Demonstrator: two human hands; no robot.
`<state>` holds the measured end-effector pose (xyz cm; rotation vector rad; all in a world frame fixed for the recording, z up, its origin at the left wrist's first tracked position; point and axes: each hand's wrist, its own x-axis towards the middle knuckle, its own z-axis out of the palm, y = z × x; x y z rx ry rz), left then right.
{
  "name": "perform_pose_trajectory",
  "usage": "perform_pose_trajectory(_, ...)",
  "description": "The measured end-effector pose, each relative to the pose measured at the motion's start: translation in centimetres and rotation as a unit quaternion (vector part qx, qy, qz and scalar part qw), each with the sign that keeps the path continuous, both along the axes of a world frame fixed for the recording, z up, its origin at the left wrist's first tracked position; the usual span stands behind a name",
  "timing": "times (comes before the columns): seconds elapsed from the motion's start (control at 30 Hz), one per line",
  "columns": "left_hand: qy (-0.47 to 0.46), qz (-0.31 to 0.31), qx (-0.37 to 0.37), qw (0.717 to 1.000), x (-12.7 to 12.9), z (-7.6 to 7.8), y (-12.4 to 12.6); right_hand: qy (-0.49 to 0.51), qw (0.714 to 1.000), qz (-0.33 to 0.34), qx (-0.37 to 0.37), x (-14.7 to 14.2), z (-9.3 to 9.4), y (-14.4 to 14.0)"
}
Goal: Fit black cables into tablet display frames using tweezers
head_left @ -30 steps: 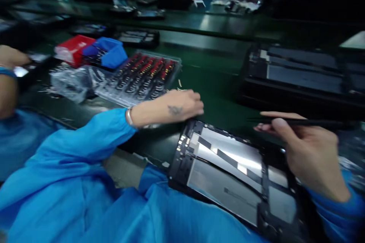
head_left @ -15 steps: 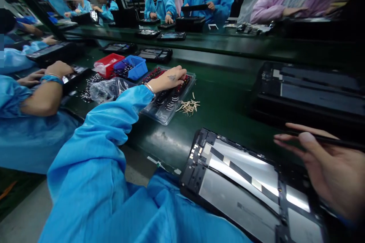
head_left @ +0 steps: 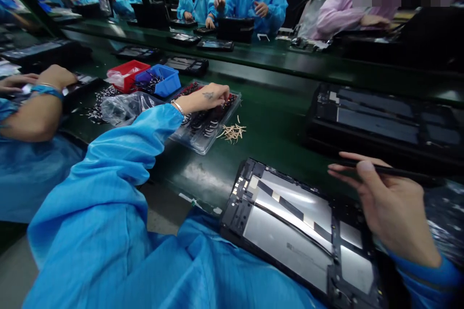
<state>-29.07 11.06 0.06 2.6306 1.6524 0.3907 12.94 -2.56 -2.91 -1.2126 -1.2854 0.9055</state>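
Note:
My left hand (head_left: 207, 97) reaches over a clear plastic tray (head_left: 197, 146) of small black and red parts. Its fingertips are pinched together and bent down at the tray's far right side; what lies between them is hidden. In my right hand (head_left: 397, 210) a thin dark stick-like tool (head_left: 389, 170) lies between thumb and fingers, its tip pointing left. Below that hand an opened tablet (head_left: 290, 231), with silver battery faces and a black frame, rests tilted at the bench edge near my lap.
Peeled tan strips (head_left: 233, 132) lie beside the tray. A red bin (head_left: 128, 76), a blue bin (head_left: 167, 81) and a plastic bag (head_left: 125, 107) stand to the left. Stacked tablets (head_left: 380, 116) sit at right. A co-worker's hand (head_left: 54, 82) is at far left; others work across the bench.
My left hand stays at the tray, its fingers now bent lower into the parts. The view has shifted, showing more of my right hand. A co-worker across no longer holds up a dark panel.

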Motion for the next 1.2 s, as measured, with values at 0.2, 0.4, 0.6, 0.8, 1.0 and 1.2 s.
perform_pose_trajectory(0.2,0.005,-0.019,0.073,0.997,3.9,6.7,-5.0,0.032,0.986,0.157,-0.042,-3.6,2.9,-1.3)
perform_pose_trajectory(0.4,0.115,-0.258,0.311,0.908,14.3,5.8,-13.2,0.237,0.909,0.269,-0.212,-7.3,2.2,-1.6)
perform_pose_trajectory(0.6,0.122,-0.443,0.469,0.754,16.3,1.8,-14.1,0.218,0.935,0.208,-0.19,-6.6,2.4,-2.1)
perform_pose_trajectory(0.8,0.102,-0.475,0.448,0.75,16.8,2.2,-13.9,0.155,0.957,0.203,-0.14,-6.3,2.5,-2.1)
perform_pose_trajectory(1.0,-0.027,-0.387,0.371,0.844,16.1,1.8,-13.8,0.026,0.984,0.173,-0.014,-6.1,2.8,-1.8)
perform_pose_trajectory(1.2,0.019,-0.243,0.346,0.906,15.8,2.3,-14.3,-0.101,0.98,0.146,0.09,-6.1,3.1,-2.2)
